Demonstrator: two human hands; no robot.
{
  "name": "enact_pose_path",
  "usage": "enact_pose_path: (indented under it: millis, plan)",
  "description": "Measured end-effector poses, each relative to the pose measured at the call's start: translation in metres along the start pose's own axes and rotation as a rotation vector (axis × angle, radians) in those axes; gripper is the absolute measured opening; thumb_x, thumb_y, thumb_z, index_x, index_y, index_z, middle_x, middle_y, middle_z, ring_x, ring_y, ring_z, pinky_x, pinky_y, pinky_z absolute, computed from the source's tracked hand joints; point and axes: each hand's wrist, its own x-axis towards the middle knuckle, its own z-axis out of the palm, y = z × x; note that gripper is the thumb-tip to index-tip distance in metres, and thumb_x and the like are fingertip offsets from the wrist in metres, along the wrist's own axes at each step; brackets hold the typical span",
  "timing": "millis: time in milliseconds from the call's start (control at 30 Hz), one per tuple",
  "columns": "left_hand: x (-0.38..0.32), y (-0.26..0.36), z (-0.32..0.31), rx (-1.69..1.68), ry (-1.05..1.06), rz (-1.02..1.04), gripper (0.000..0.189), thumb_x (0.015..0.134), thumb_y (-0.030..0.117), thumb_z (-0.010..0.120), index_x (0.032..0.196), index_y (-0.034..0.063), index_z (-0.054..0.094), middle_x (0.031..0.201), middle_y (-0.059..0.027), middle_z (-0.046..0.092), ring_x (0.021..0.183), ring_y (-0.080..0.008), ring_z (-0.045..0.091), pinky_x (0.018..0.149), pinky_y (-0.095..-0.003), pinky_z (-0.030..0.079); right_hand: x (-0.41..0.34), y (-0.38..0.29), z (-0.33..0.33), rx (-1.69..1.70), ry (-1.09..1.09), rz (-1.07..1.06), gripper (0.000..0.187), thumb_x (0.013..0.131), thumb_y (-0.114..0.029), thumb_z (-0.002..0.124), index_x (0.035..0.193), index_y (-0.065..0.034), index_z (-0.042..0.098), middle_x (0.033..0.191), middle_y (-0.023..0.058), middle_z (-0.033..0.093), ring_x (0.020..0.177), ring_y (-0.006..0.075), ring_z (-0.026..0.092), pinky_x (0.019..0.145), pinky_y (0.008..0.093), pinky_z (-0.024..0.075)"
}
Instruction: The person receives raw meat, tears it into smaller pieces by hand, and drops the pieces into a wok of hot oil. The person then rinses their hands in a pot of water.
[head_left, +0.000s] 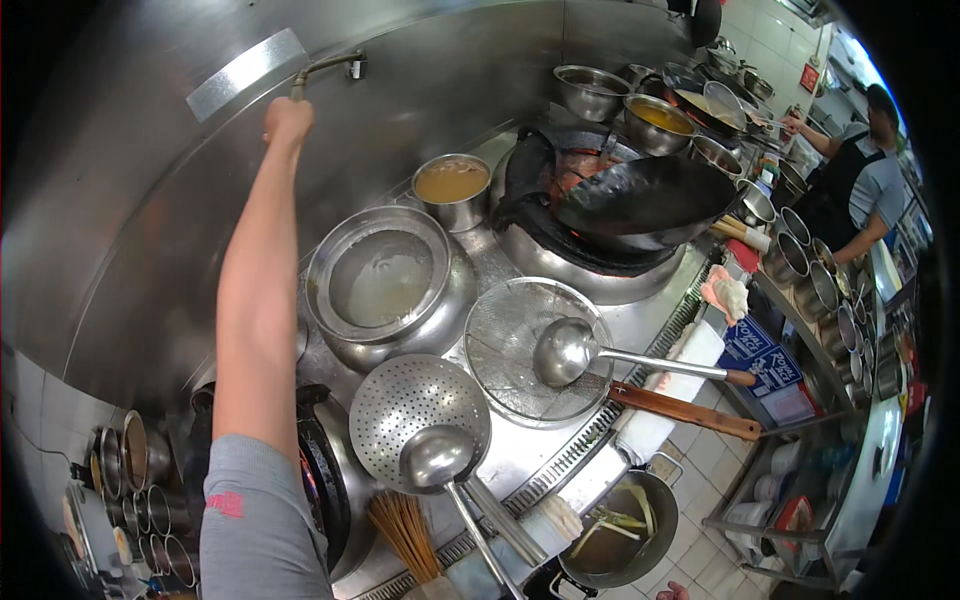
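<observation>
My left hand (288, 120) is raised at the far end of my outstretched arm, closed around the end of a wall-mounted swivel faucet (330, 63). Only fingertips of my right hand (673, 592) show at the bottom edge; what it does is hidden. Between them stands a steel pot of cloudy liquid (386, 277). A perforated steel strainer (409, 390) has a steel ladle (439, 456) lying on it. Beside it, a second ladle (566, 351) rests on a wire-mesh skimmer (510, 322) with a wooden handle. A blackened wok (652, 199) sits tilted over a glowing burner.
A pot of brownish broth (451, 184) stands near the back wall. A bamboo brush (401, 525) and folded white cloths (675, 375) lie along the front edge. A deep pot with green stalks (630, 517) is below. At right, a person in a dark apron (840, 187) works beside several steel containers.
</observation>
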Motion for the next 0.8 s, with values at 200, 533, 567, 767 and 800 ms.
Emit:
enact_pose_path:
  millis: [200,533,567,767,800]
  plan:
    - [-0.059,0.062,0.031,-0.078,-0.050,0.106,0.026,0.077,0.018,0.058,0.094,-0.0002,0.065,0.102,-0.0199,0.062,0.102,-0.0337,0.058,0.087,-0.0420,0.045,0.002,0.007,0.001,0.003,-0.016,0.003,0.037,0.087,-0.021,0.056,0.119,-0.0035,0.053,0.088,0.0072,0.059,0.068,0.0114,0.053,0.053,0.0235,0.0454]
    - [-0.133,-0.018,0.148,-0.656,-0.161,0.046,0.026,0.071,0.007,0.060,0.094,-0.0046,0.059,0.073,-0.0152,0.063,0.058,-0.0226,0.062,0.056,-0.0343,0.050,0.010,0.020,-0.001,0.122,-0.024,-0.041,0.038,0.087,-0.022,0.057,0.119,-0.0029,0.052,0.085,0.0061,0.058,0.067,0.0106,0.053,0.052,0.0229,0.0453]
    - [-0.145,-0.029,0.158,-0.794,-0.286,-0.092,0.019,0.072,0.004,0.058,0.089,-0.0048,0.059,0.069,-0.0137,0.061,0.054,-0.0196,0.059,0.050,-0.0312,0.049,0.010,0.021,-0.002,0.108,-0.027,-0.048,0.037,0.087,-0.021,0.057,0.119,-0.0024,0.052,0.084,0.0059,0.058,0.067,0.0104,0.053,0.051,0.0226,0.0449]
    - [-0.161,-0.086,0.211,-1.045,-0.534,-0.603,0.004,0.080,-0.001,0.055,0.077,-0.0020,0.056,0.060,-0.0074,0.055,0.046,-0.0139,0.052,0.039,-0.0237,0.042,0.008,0.022,-0.003,0.119,-0.011,0.007,0.037,0.086,-0.020,0.058,0.118,-0.0015,0.053,0.080,0.0053,0.057,0.066,0.0098,0.052,0.050,0.0217,0.0439]
    - [-0.163,-0.086,0.214,-1.117,-0.548,-0.672,0.007,0.082,0.001,0.056,0.075,-0.0011,0.056,0.059,-0.0064,0.054,0.044,-0.0126,0.050,0.037,-0.0230,0.041,0.008,0.022,-0.003,0.127,-0.009,0.018,0.037,0.086,-0.020,0.058,0.118,-0.0016,0.053,0.080,0.0054,0.057,0.066,0.0099,0.052,0.050,0.0217,0.0438]
